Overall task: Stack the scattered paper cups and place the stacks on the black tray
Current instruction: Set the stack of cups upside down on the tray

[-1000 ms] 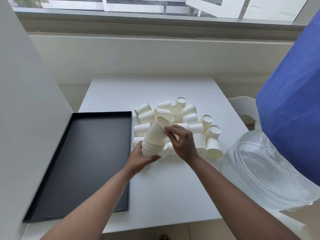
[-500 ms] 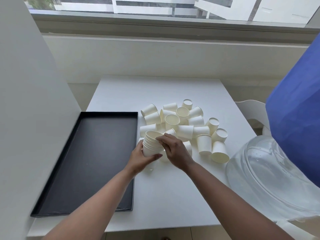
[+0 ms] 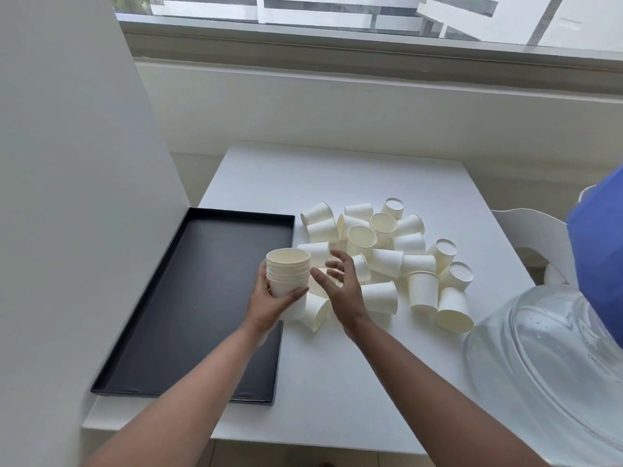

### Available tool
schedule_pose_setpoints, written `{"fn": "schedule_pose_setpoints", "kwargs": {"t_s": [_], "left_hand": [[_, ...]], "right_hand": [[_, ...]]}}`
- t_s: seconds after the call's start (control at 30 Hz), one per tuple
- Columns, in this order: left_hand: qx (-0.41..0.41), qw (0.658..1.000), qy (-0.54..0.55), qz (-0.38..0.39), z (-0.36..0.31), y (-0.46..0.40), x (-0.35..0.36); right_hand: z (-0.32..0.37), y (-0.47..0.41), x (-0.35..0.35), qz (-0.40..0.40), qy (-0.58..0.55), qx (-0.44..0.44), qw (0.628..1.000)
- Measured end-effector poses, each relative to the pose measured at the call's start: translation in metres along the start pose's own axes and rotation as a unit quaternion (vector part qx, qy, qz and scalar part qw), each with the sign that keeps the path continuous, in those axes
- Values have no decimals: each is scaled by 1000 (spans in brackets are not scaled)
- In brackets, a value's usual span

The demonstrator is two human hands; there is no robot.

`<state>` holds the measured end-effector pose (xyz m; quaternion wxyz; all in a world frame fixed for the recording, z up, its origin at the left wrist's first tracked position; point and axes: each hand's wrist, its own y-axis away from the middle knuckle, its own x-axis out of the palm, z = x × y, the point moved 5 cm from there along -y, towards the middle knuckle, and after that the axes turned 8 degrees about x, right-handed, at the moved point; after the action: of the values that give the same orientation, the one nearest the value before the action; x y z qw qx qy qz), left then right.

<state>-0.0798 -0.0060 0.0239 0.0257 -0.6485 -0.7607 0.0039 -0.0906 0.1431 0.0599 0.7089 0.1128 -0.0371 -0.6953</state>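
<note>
Stacking status: the last cup is now sitting fully nested where a second ago it was tilting half in; the right hand point(image 3: 340, 286) is coming away, so the stack looks ready for another cup or for the tray.
White table point(image 3: 337, 365): carrying everything, with the black tray as the landmark for all places below.
Black tray point(image 3: 188, 298): lying along the table's left side and holding nothing yet, so no stack is delivered.
Glass dome point(image 3: 546, 358): sitting well to the right of the tray at the table's near right corner; what is inside it is not showing.
Loose cups point(image 3: 387, 257): lying scattered in a heap just right of the tray, some upright, some on their sides, some mouth down, all still waiting to be nested.
Cup stack point(image 3: 288, 274): standing upright, mouth up, over the tray's right rim, several rims showing one inside the other.
Left hand point(image 3: 271, 299): wrapping its fingers and thumb round the lower part of the stack.
Right hand: hovering just right of the stack with fingers spread and loosely bent, gripping nothing.
</note>
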Motion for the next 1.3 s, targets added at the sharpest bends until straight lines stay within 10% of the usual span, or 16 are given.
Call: {"fn": "schedule_pose_setpoints", "kwargs": {"t_s": [0.2,0.4,0.57,0.8,0.9,1.07,1.3], "left_hand": [[-15,988,118,-94,0,2,-24],[-29,985,124,-114,-3,14,-35],[-84,984,126,-94,0,28,-46],[-146,982,63,-104,16,50,-81],[-147,975,-120,-113,26,63,-108],[-116,827,-547,61,49,93,-146],[-109,725,-672,101,58,110,-167]], "right_hand": [[-18,1,37,175,44,11,984],[-5,11,75,83,143,-174,971],[-6,7,93,37,199,-148,968],[-7,-4,111,90,288,-143,943],[-1,-10,130,132,343,-155,917],[7,-5,185,240,549,-265,756],[0,18,262,294,727,-420,458]]}}
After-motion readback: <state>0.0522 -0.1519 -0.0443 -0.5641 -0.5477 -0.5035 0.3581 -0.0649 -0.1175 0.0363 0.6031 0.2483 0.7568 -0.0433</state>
